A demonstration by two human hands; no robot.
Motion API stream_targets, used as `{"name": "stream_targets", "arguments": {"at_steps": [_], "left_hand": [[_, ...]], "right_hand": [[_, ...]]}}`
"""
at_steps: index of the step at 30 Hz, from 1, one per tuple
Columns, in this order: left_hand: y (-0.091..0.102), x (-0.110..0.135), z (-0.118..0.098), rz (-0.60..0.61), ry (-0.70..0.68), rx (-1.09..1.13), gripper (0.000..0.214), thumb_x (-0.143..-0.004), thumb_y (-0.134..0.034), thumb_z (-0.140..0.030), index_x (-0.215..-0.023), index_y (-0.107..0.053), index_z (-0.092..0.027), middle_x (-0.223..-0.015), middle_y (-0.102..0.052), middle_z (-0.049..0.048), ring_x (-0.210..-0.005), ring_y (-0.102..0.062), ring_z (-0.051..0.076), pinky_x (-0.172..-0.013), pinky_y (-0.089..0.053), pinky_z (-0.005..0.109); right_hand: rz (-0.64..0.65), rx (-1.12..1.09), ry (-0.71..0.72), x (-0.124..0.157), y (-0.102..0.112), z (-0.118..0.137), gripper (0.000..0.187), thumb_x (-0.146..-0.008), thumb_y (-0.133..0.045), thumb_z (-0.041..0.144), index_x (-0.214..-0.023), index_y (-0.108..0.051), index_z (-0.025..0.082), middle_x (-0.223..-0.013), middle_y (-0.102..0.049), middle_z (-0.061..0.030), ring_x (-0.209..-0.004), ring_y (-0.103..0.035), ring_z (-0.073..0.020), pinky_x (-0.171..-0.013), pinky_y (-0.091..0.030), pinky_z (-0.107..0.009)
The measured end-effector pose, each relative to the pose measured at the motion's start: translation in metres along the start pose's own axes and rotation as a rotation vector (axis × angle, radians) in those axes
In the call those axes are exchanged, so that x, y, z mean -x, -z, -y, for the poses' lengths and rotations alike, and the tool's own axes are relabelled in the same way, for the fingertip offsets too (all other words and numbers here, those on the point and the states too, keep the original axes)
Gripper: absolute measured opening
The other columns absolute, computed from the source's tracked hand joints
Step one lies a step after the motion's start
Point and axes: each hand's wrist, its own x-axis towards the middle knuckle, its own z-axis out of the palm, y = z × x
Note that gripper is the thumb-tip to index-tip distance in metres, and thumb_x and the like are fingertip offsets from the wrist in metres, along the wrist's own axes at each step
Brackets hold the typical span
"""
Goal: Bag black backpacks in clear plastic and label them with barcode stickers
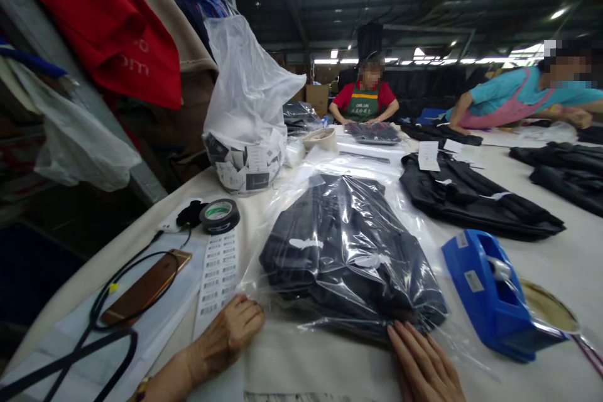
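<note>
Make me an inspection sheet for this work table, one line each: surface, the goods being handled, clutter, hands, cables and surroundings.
Surface: pale table, much of it covered by goods and tools.
Goods: folded black fabric inside a clear plastic bag, lying flat.
Clutter: phone, black tape roll and barcode label sheet on the left; blue tape dispenser on the right.
Hands: left hand at the bag's near left corner, grip unclear; right hand with fingers extended at its near right edge.
Cables: black cable looping over the phone; where it ends is unclear.
Surroundings: co-worker in red and co-worker in blue beyond the goods; red cloth hanging at left.
</note>
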Motion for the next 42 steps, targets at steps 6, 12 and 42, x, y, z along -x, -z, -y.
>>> {"name": "stream_targets", "arguments": {"at_steps": [6, 12, 42], "left_hand": [[0.004, -0.001, -0.001, -0.201, -0.052, -0.154, 0.023, -0.089, -0.037, -0.005, -0.090, -0.058, -0.015, -0.096, -0.065, 0.0081, -0.098, -0.056, 0.019, -0.088, -0.040, 0.036], [-0.002, -0.016, 0.020, -0.069, 0.158, -0.060, 0.029, -0.091, -0.031, -0.008, -0.073, -0.051, -0.018, -0.062, -0.055, -0.0029, -0.060, -0.051, 0.011, -0.084, -0.037, 0.035], [-0.026, -0.008, 0.063, -0.058, 0.345, 0.241, 0.019, -0.085, -0.046, -0.029, -0.079, -0.064, -0.031, -0.068, -0.068, -0.0092, -0.061, -0.062, 0.011, -0.061, -0.047, 0.020]], "right_hand": [[-0.005, -0.013, -0.018, 0.000, 0.000, 0.005, 0.061, -0.086, -0.041, 0.010, -0.144, -0.027, 0.025, -0.118, -0.063, -0.0061, -0.109, -0.058, -0.0227, -0.106, -0.030, -0.041], [-0.006, 0.013, 0.008, 0.000, 0.000, 0.002, 0.062, -0.085, -0.042, 0.007, -0.144, -0.027, 0.022, -0.117, -0.063, -0.0079, -0.109, -0.058, -0.0241, -0.104, -0.032, -0.042], [-0.323, -0.091, -1.064, -0.037, 0.089, -0.113, 0.045, -0.070, -0.052, 0.055, -0.090, -0.063, 0.016, -0.101, -0.060, -0.0117, -0.101, -0.052, -0.0279, -0.092, -0.039, -0.044]]}}
